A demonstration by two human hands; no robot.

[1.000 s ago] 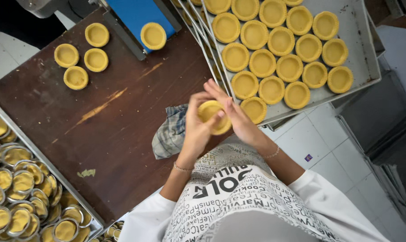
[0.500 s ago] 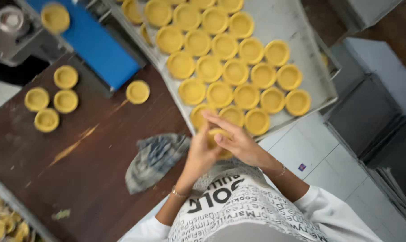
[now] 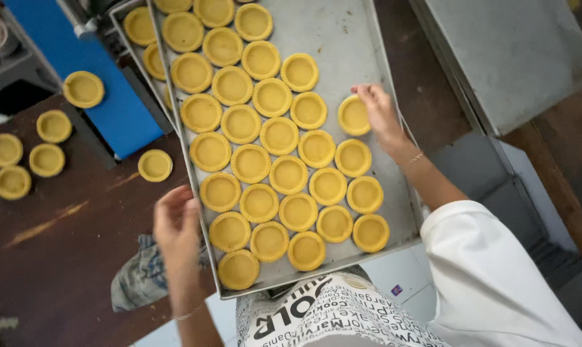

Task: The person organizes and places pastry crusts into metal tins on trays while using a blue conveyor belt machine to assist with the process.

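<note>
A grey metal baking tray (image 3: 361, 45) holds several rows of yellow tart shells. My right hand (image 3: 379, 112) reaches over the tray's right side, fingers on one tart shell (image 3: 353, 115) at the end of a row. My left hand (image 3: 177, 222) hovers open over the dark wooden table (image 3: 53, 257) just left of the tray's edge, holding nothing. The nearest loose tart shell (image 3: 155, 165) lies on the table above that hand.
Several more loose tart shells (image 3: 27, 154) lie at the table's left. A blue machine panel (image 3: 111, 96) carries another shell (image 3: 83, 88). A crumpled grey cloth (image 3: 137, 279) sits by the tray's near corner. A second tray (image 3: 133, 29) lies under the first. A metal surface (image 3: 509, 51) stands right.
Both hands were together near my apron shaping a shell. Now my right hand has carried it out onto the tray, and my left hand has moved left over the table.
</note>
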